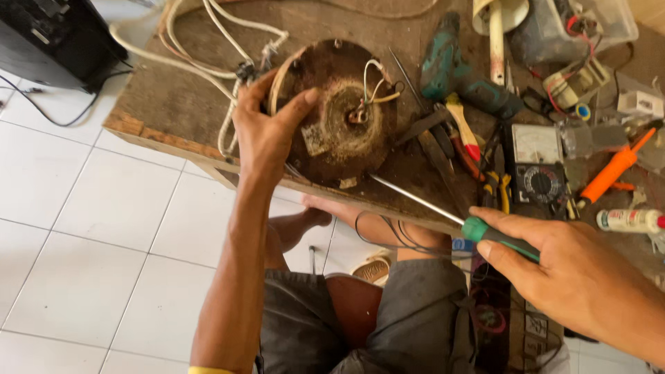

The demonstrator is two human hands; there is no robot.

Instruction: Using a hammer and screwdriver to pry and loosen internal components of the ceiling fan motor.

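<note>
A round, rusty brown motor housing (339, 114) with a dusty centre hub and white and yellow wires lies on the wooden workbench (173, 104). My left hand (267, 128) grips its left rim, thumb over the top face. My right hand (575, 273) holds a green-handled screwdriver (422, 202) at the lower right. Its long metal shaft points up and left, and the tip rests near the housing's lower edge.
White cables (201, 62) coil at the bench's back left. To the right lie a teal power drill (457, 73), pliers, an analogue multimeter (539, 166), an orange tool (609, 173) and a glue tube (630, 220). A black box (55, 38) sits on the tiled floor, far left.
</note>
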